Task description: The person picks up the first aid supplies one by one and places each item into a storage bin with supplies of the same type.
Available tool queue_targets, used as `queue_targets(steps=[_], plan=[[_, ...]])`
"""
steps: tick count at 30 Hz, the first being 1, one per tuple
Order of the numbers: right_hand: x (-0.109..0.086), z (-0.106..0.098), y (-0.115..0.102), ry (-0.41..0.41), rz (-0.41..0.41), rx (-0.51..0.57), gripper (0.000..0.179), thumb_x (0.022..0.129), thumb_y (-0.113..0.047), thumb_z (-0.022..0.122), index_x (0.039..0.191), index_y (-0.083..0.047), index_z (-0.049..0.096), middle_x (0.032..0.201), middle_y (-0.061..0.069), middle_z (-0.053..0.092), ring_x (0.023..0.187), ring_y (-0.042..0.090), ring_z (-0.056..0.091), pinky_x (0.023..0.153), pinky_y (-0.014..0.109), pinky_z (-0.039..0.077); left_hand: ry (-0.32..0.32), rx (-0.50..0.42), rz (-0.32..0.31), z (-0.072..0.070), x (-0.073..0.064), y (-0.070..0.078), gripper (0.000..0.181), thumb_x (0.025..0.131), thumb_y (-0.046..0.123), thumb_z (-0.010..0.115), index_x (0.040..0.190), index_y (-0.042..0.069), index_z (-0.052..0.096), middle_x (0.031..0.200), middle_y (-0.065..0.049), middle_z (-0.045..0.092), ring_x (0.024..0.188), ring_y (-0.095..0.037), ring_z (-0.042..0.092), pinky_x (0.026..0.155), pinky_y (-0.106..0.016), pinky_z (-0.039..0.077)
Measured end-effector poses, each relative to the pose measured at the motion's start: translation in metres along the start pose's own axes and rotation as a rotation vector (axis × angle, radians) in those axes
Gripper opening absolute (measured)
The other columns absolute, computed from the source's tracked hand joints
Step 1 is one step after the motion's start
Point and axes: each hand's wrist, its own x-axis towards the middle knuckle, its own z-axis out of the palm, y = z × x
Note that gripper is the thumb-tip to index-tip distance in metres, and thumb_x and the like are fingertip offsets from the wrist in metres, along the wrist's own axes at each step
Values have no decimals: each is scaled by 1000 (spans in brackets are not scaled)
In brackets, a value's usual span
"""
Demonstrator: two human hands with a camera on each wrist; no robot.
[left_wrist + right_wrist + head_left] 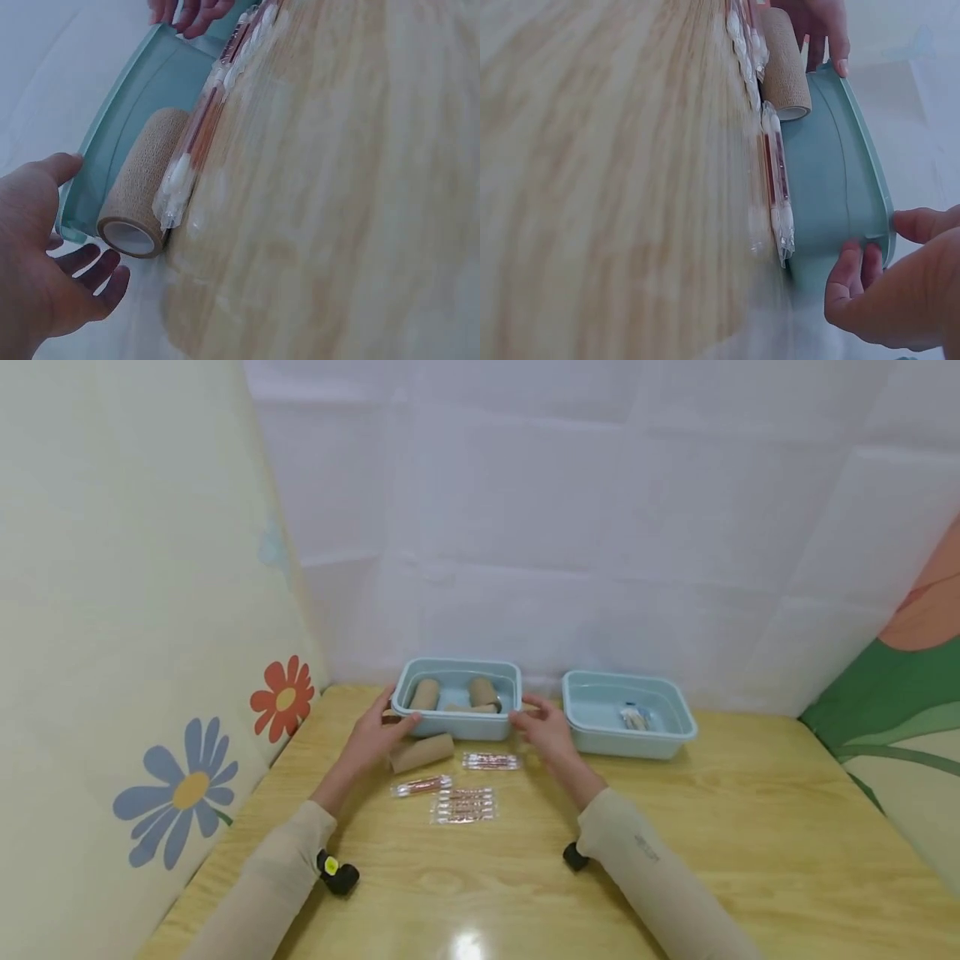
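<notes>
Both my hands are at the left light-blue plastic bin (463, 724), one at each end. My left hand (377, 732) grips its left end, thumb at the rim in the left wrist view (45, 255). The right hand (546, 729) pinches the right end, thumb on the rim and fingertips below it in the right wrist view (900, 289). Inside the bin are tan bandage rolls (426, 694). Another tan bandage roll (422, 753) lies on the table against the bin's front, near my left hand.
In front of the bin lie clear packets of red-brown cotton swabs (463, 806), two smaller packets (422, 786) beside them. To the right stands a second light-blue bin (630, 745) holding a small white-and-blue packet (635, 718). A white sheet (480, 527) hangs behind the wooden table (465, 885).
</notes>
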Motion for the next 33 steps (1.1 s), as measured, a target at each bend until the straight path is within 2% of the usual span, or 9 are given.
queue_targets(steps=[3,6,12,16,20,22,24,26,33], plan=[[-1,2,1,13,-18,12,49,93,-6,74,139,2,58,111,19,69,100,32,69,94,49,53,30,60,54,0,0,4,82,98,39,70,160,7,28,150,-25,42,124,-43,51,97,-56,48],[-2,5,0,22,-34,27,47,92,-3,73,137,4,58,107,18,71,93,27,71,90,45,55,66,141,82,0,-2,11,79,98,37,70,158,2,31,149,-27,41,128,-45,46,103,-60,41],[1,12,0,16,-10,56,48,94,-1,72,139,5,57,108,20,70,94,29,71,95,49,53,128,271,28,-2,-12,22,77,99,37,66,158,1,31,154,-29,32,141,-47,30,111,-68,25],[2,16,1,24,-3,68,48,93,1,72,138,7,56,103,18,70,91,27,71,96,49,52,190,318,53,-5,-19,26,69,98,32,66,154,1,39,152,-27,37,139,-45,34,110,-67,27],[2,17,-1,31,-9,82,48,92,3,72,138,8,57,100,16,69,87,24,71,95,48,53,258,339,113,-7,-25,29,58,97,26,67,146,0,49,144,-25,46,130,-43,44,105,-62,37],[3,17,-1,36,-13,83,48,92,2,72,137,7,58,101,17,69,87,24,71,96,48,53,265,340,158,-8,-27,32,53,97,21,67,143,-2,52,139,-24,52,124,-42,50,101,-59,42],[3,16,-1,38,-16,81,48,92,2,72,137,7,58,103,18,69,89,26,71,95,48,53,248,339,195,-8,-29,34,46,98,18,66,138,-3,56,134,-23,56,117,-40,54,98,-57,45],[3,15,-1,40,-16,84,48,92,2,73,138,7,58,104,20,69,89,26,71,95,47,53,201,349,228,-7,-30,37,40,100,16,64,135,-3,60,128,-21,61,113,-37,57,96,-55,47],[2,14,-3,36,-14,92,48,92,2,72,138,7,57,106,21,69,86,22,71,94,44,54,-31,395,295,0,-33,40,31,100,14,65,126,-3,65,121,-17,67,107,-31,63,92,-51,52]])
